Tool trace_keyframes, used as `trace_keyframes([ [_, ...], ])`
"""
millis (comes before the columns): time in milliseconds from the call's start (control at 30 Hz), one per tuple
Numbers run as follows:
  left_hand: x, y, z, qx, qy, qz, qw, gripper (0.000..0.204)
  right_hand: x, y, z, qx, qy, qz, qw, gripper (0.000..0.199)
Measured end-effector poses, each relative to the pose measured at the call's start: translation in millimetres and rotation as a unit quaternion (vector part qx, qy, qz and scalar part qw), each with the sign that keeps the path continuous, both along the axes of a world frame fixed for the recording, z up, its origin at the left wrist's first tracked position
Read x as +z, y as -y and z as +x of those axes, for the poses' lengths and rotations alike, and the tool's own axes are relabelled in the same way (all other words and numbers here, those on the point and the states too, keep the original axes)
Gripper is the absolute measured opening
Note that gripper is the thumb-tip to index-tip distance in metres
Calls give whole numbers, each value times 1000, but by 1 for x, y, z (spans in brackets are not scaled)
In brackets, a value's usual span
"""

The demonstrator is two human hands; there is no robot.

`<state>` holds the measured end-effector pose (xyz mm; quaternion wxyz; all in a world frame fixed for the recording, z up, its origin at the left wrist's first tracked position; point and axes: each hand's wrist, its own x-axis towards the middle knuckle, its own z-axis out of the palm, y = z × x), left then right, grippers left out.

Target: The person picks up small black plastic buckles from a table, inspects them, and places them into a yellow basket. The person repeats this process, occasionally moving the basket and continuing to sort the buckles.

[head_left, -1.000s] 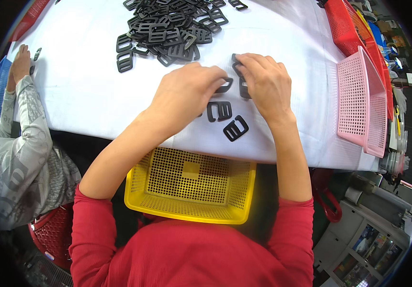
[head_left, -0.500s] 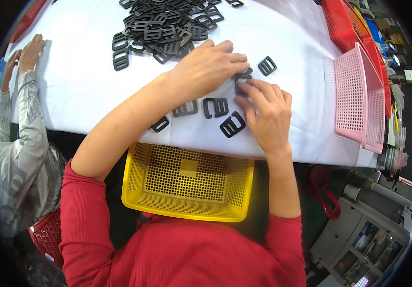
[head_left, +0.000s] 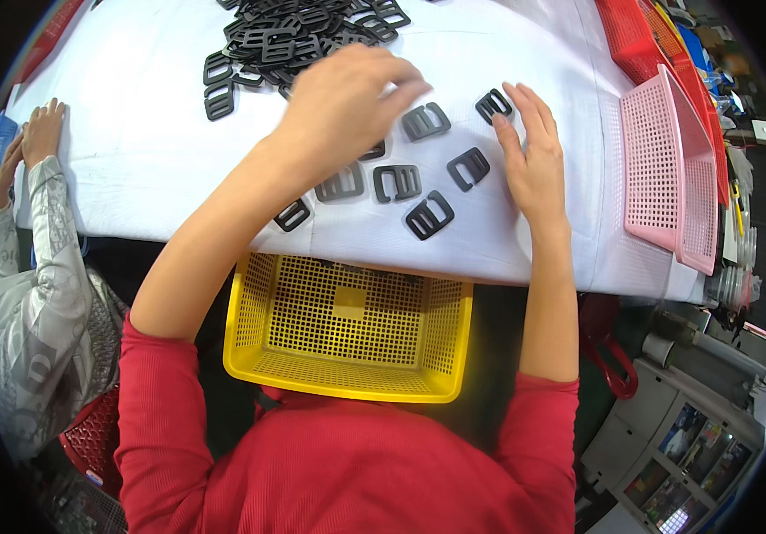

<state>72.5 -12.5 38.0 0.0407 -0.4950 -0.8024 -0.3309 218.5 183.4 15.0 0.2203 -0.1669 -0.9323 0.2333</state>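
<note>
Black rectangular plastic buckles (head_left: 408,182) lie individually reachable on the white-covered table (head_left: 151,169), now that the hands have parted; I see the right hand (head_left: 536,169) released beside one, but cannot tell the blurred left hand's (head_left: 340,100) grip.

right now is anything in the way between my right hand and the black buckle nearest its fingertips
Nothing visible: the thumb and fingers of the right hand are right beside that black slotted buckle, with no other object between. Whether they touch, I can't tell.
</note>
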Motion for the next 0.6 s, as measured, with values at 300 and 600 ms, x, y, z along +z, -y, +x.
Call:
trace_keyframes([
  [300,-13,118,-4,156,122,137,970,18,-15,16,-21,131,147,126,972,66],
  [600,-30,145,-8,195,299,240,903,28,-5,41,-20,189,156,94,965,73],
])
